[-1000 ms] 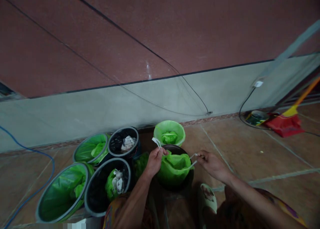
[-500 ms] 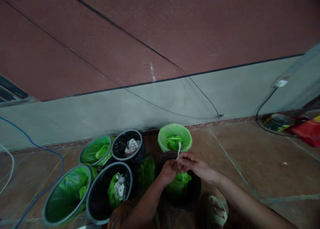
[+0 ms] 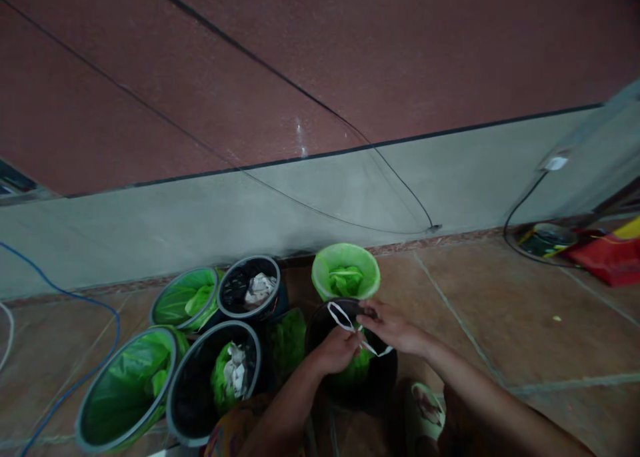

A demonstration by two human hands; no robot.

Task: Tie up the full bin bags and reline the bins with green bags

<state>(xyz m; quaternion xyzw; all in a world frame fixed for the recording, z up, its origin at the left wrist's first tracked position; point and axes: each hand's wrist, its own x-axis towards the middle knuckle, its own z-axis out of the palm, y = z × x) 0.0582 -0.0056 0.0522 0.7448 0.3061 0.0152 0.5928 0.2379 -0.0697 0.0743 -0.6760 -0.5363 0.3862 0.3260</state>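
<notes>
My left hand (image 3: 340,352) is closed on a thin white strip of string (image 3: 345,326), pinching it where it loops up and also trails to the right. Beside it, my right hand (image 3: 393,325) has its fingers stretched out and apart over the far right rim of a dark bin (image 3: 383,384). The strip's right end passes just under this hand; whether it touches the palm is hidden. Inside the dark bin, below both hands, lies a bright green plastic bag (image 3: 356,372), partly covered by my left hand.
Behind the dark bin stands a green-lined bin (image 3: 320,270). To the left are two more green-lined bins (image 3: 155,310) (image 3: 83,417) and two black-lined bins (image 3: 223,297) (image 3: 173,404) holding crumpled white material. A blue hose (image 3: 114,337) crosses the tiles. A red object (image 3: 607,260) lies far right.
My hands have moved slightly apart and my right fingers have opened out. The white strip, bunched upright between both hands before, now spreads into a loop held by my left hand.
</notes>
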